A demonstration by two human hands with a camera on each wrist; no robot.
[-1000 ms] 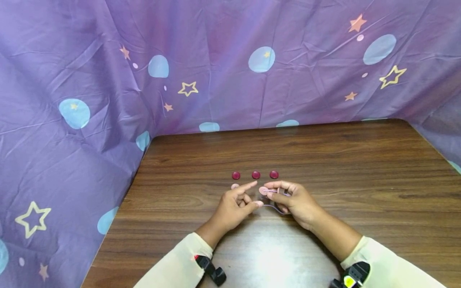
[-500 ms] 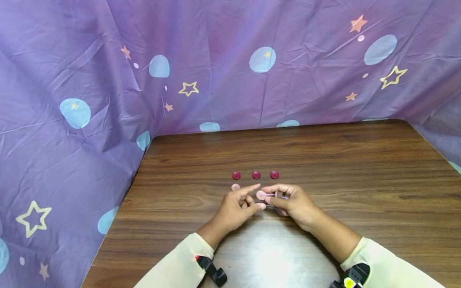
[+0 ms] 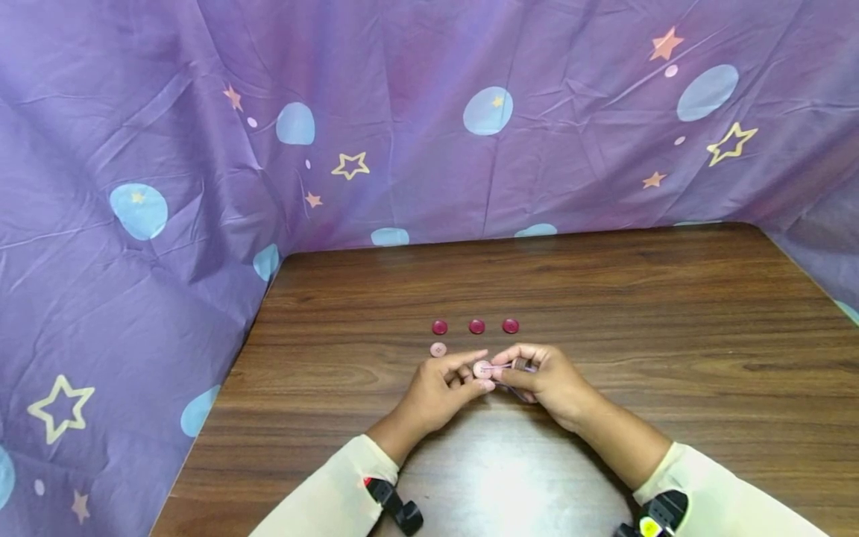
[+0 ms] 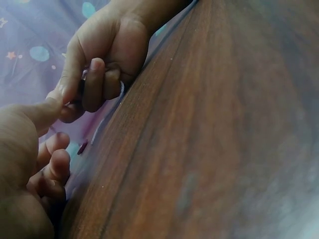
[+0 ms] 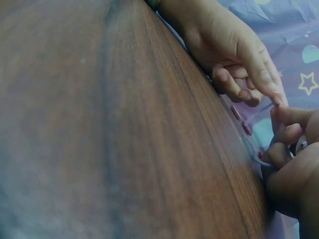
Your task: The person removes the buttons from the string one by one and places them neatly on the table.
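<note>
A light pink button (image 3: 482,369) is up between the two hands in the head view, with a thin purple string (image 3: 498,366) at its face. My left hand (image 3: 439,389) has its thumb and index fingertip at the button's edges, pinching it. My right hand (image 3: 555,386) pinches the string just right of the button. Another button or small stack (image 3: 520,364) shows on the string among its fingers. A loose length of string (image 4: 107,115) hangs below the right hand in the left wrist view. Fingers hide the button in both wrist views.
Three dark red buttons, the middle one (image 3: 476,327) among them, lie in a row beyond the hands. Another pink button (image 3: 438,350) lies nearer, by the left hand. The brown wooden table (image 3: 671,313) ends at a purple patterned curtain (image 3: 429,134).
The right hand has brought the pink button left and nearer the body. The left thumb and index finger have come to its edges. The loose pink button is now fully in sight.
</note>
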